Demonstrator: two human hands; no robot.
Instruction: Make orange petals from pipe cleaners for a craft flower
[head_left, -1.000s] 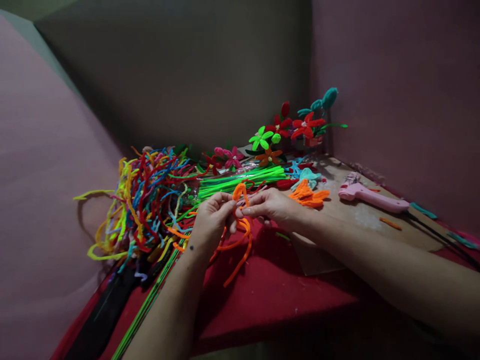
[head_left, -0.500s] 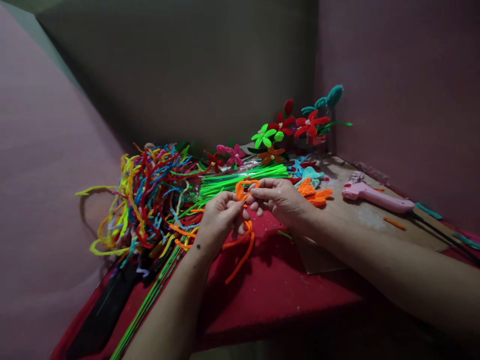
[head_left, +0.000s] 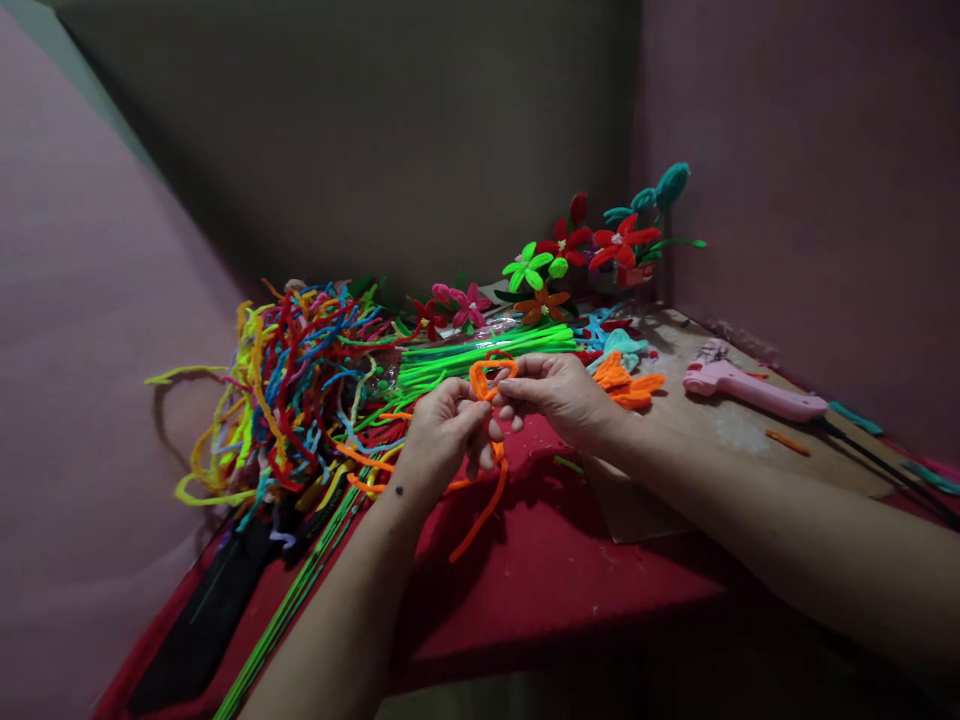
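Observation:
An orange pipe cleaner (head_left: 480,378), bent into a small loop, is pinched between both my hands above the red-covered table (head_left: 570,590). My left hand (head_left: 447,425) grips it at the lower left of the loop, fingers closed. From the right, my right hand (head_left: 551,395) pinches the loop's other side between thumb and fingertips. Below the hands, a loose orange pipe cleaner (head_left: 480,520) hangs or lies over the red cloth; its upper part is hidden. Just beyond my right hand lie finished-looking orange petals (head_left: 630,385).
A tangled heap of coloured pipe cleaners (head_left: 292,390) sits at the left. Green pipe cleaners (head_left: 487,352) lie behind my hands. Fuzzy flowers (head_left: 527,267) stand at the back. A pink glue gun (head_left: 757,392) with a black cord rests on cardboard (head_left: 720,450) at right. Green stems (head_left: 300,590) lie front left.
The orange loop looks slightly wider and flatter, with both hands still pinching it in nearly the same place. The whole view has shifted a little.

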